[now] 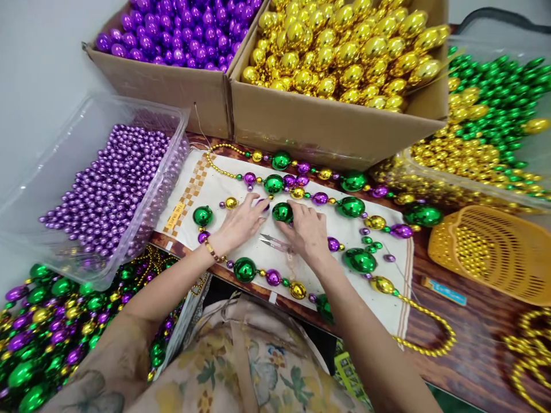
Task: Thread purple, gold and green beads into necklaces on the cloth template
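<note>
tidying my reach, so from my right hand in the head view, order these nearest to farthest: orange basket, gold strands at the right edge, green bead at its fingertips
1. Green bead: at the right hand, by its fingertips.
2. Orange basket: off to the right.
3. Gold strands: farther right, below the basket in the picture.
</note>
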The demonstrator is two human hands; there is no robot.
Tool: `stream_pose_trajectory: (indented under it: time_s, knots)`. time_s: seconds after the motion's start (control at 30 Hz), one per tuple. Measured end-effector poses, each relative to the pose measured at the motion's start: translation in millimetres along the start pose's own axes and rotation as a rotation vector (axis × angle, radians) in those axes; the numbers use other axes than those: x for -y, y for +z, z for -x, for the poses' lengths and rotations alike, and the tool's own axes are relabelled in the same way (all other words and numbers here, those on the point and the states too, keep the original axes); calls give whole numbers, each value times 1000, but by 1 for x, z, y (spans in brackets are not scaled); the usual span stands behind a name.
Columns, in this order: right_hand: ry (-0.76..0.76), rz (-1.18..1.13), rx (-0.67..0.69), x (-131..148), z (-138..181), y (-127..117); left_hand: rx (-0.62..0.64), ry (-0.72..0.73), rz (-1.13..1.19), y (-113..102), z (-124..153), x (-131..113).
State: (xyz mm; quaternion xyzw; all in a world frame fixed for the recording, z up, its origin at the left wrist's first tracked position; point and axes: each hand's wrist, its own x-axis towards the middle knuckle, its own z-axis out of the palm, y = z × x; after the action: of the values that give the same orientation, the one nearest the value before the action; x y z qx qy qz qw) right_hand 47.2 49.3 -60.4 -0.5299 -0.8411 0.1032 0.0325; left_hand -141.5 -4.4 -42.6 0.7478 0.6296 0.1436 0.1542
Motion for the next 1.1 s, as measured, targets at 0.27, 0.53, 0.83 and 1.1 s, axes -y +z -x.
stream_pose_trajectory:
  time_s: [0.27, 0.53, 0.83, 1.1]
  knots:
    - [-30, -238, -10, -40, 12, 9, 170, -27, -122, 6, -31, 1]
    - [-6, -435, -14, -48, 11, 14, 56, -32, -49, 6, -28, -4]
    - [87, -1126, -173, -50, -12, -16, 40, 3, 25, 6, -31, -9]
    - [-145, -790, -74, -32, -2, -34, 2, -97, 316, -7, -16, -13]
